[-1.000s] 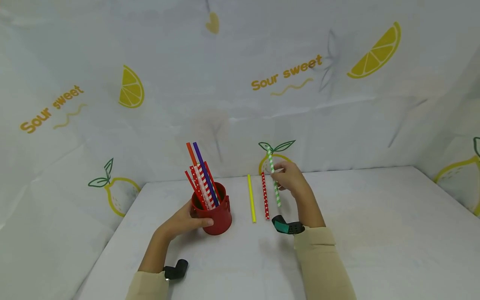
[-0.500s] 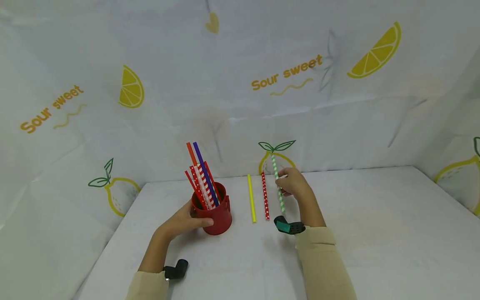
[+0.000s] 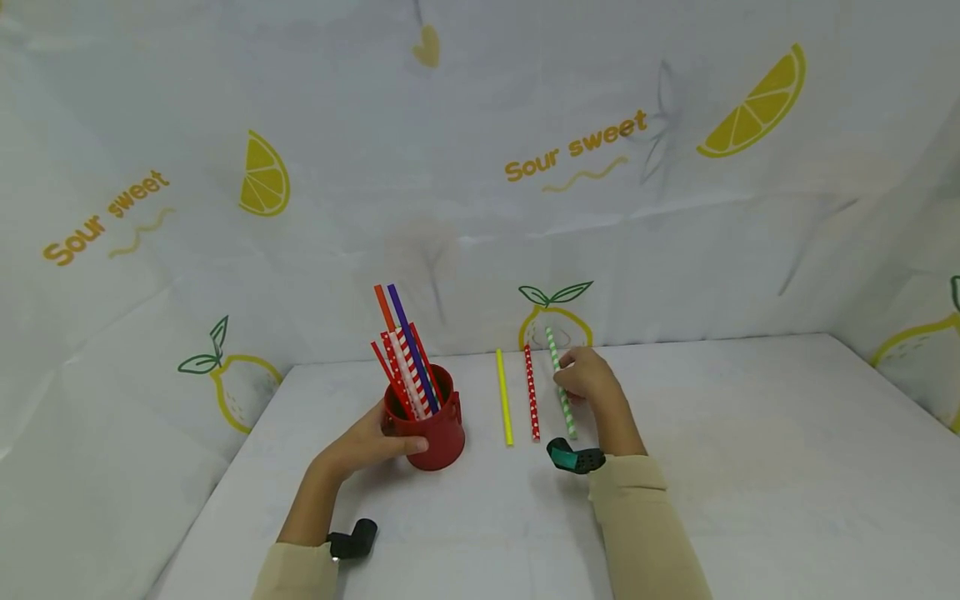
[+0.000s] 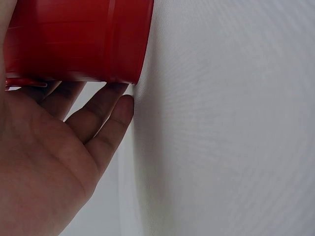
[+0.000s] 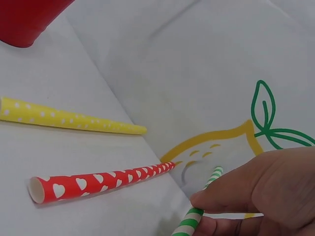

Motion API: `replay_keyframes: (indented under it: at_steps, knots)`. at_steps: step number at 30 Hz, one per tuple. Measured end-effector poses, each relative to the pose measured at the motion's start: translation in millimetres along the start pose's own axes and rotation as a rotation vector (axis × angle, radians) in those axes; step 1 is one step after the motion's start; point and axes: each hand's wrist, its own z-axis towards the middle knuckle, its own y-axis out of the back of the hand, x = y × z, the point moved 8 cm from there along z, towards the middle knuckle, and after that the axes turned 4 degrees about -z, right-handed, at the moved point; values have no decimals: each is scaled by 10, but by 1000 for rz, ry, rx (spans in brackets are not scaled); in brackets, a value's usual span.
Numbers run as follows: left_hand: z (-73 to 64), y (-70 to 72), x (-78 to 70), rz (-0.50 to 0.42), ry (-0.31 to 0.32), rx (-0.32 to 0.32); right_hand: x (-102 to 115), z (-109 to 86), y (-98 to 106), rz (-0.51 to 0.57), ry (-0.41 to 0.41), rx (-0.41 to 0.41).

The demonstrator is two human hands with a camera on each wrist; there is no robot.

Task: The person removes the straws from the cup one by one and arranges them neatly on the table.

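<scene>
My left hand (image 3: 363, 443) holds the side of a small red bucket (image 3: 441, 440), its thumb across the front and its fingers behind. Several paper straws (image 3: 402, 367) stand in the bucket, leaning left: red, orange, purple and striped ones. In my right hand (image 3: 594, 385) a green-and-white striped straw (image 3: 566, 412) is pinched between thumb and fingers, low over the table's back part. Left of it lies a red straw with white hearts (image 5: 103, 182). Farther left is a yellow straw with white dots (image 5: 69, 118).
The white table (image 3: 750, 467) meets a white cloth backdrop (image 3: 465, 275) with lemon prints just beyond the straws. A red bucket handle end shows on the bucket's right side. Each wrist wears a dark camera.
My right hand has brought the green-striped straw down and slightly toward me, to the right of the red straw. The left hand and bucket stay put.
</scene>
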Motion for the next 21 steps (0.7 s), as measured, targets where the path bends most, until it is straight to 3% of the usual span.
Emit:
replay_keyframes:
  at_steps: [10,21]
  knots:
    - [-8,12,2,12,22,-20,-69,12,-60,-44,-35,-24]
    - [-10,15,5,7,33,-24,-65,7,-63,-108,-11,-51]
